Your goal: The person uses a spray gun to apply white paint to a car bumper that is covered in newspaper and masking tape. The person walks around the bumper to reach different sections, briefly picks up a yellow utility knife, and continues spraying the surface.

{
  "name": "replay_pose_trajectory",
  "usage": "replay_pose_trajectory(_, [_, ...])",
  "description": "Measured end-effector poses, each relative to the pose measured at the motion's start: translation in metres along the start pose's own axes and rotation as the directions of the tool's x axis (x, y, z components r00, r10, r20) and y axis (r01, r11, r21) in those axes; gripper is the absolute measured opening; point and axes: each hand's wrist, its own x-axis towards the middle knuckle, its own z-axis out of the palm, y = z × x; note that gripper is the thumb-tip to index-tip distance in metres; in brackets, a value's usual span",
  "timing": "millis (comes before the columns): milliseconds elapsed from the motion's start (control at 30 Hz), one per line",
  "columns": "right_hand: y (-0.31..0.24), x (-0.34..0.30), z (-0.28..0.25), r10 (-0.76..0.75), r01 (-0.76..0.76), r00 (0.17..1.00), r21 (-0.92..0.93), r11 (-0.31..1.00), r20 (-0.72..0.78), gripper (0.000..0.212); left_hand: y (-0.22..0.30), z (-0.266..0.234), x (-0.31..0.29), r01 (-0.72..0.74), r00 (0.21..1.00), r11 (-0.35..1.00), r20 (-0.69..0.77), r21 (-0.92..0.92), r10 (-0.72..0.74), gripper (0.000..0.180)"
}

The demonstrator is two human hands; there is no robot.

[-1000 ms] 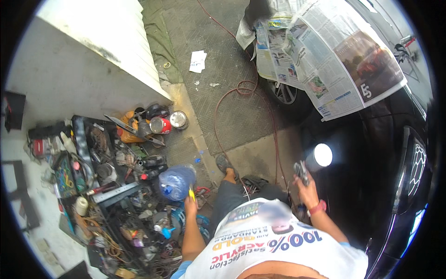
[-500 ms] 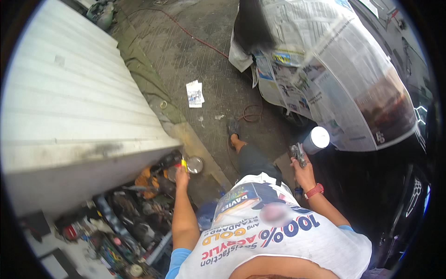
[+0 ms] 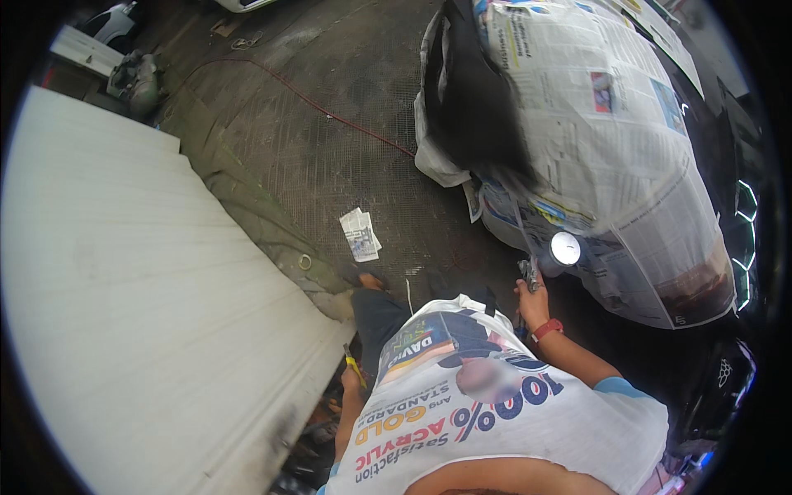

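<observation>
The spray gun (image 3: pixel 529 275), gripped in the right hand (image 3: pixel 534 305) near the newspaper sheets (image 3: pixel 610 177), has its body's long axis running forward, its cup's white lid (image 3: pixel 565 248) facing up. The left hand (image 3: pixel 351 380) grips a slim yellow tool (image 3: pixel 355 365), tip pointing forward, slightly left.

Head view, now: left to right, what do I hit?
White ribbed panel, small pale ring, left hand holding a yellow-handled tool, right hand holding a spray gun, the gun's white-lidded cup.
</observation>
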Motion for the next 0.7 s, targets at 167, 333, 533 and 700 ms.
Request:
replay_pose_trajectory(167, [-0.081, 0.018, 0.12, 0.042, -0.038, 0.995, 0.051, 0.998, -0.086, 0.074, 0.186, -0.028, 0.116, 0.016, 0.998, 0.99, 0.058, -0.14, -0.008, 0.043])
replay_pose_trajectory(333, [-0.181, 0.008, 0.224, 0.028, -0.012, 0.982, 0.086, 0.996, -0.188, 0.076, 0.395, -0.064, 0.227, -0.159, 0.981, 0.987, 0.116, 0.034, 0.154, 0.04])
replay_pose_trajectory(533, [-0.289, 0.023, 0.332, 0.042, -0.001, 0.96, 0.148, 0.989, -0.277, 0.069, 0.672, -0.086, 0.287, -0.341, 0.938, 0.922, 0.137, 0.185, 0.319, 0.037])
replay_pose_trajectory(700, [-0.355, 0.078, 0.407, -0.138, 0.154, 0.943, 0.03, 0.988, -0.302, 0.068, 0.814, -0.06, 0.347, -0.375, 0.923, 0.903, 0.174, 0.21, 0.343, 0.035])
